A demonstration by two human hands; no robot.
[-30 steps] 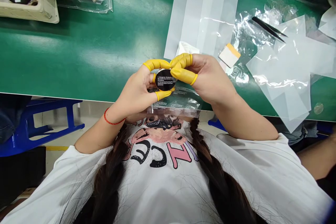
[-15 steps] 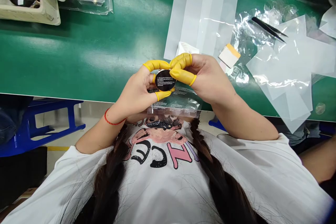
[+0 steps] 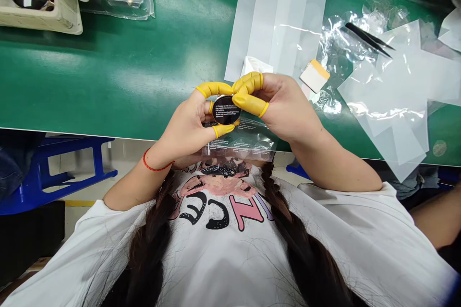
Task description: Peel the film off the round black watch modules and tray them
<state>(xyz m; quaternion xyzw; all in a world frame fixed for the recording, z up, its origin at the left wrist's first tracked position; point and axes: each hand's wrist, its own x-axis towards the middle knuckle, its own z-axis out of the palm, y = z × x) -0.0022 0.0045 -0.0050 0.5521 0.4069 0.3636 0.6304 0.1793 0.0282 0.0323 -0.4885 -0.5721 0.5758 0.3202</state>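
The left hand (image 3: 183, 127) and right hand (image 3: 284, 105) pinch a round black watch (image 3: 225, 110) with white words on it, holding it by the edges with fingers in yellow rubber caps (image 3: 215, 88). The watch is held over the green tabletop (image 3: 108, 72), near its front edge. A clear plastic bag (image 3: 239, 141) lies just below it, and a red string (image 3: 153, 165) circles the left wrist.

A glossy green work bench (image 3: 108, 81) edges a pale floor (image 3: 82, 187) with a yellow line (image 3: 79, 203), and a blue plastic stool (image 3: 72, 143) stands beneath.
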